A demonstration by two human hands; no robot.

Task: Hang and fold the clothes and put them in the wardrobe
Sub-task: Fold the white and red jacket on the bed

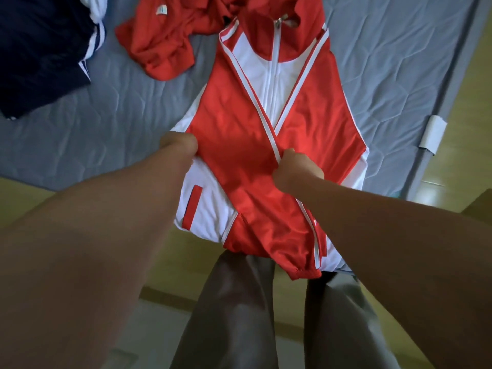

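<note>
Red-and-white zipped jacket (234, 123), sleeves crossed, at near edge of grey quilted mattress (106, 123).
Left hand (179, 145), right hand (295, 169): fingers clamped on its fabric.

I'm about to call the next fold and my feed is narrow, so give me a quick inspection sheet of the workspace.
Surface: wrinkled grey-blue mattress.
Job's things: red and white jacket lies front up, zipped, sleeves crossed over its front, hem past the mattress edge; crumpled red garment beside its collar; navy garment at the far left.
Clutter: nothing seen.
Hands: left hand grips the jacket's side; right hand grips the crossed sleeve's striped edge.
Cables: nothing seen.
Surroundings: wooden floor; white tag on the mattress edge.
</note>
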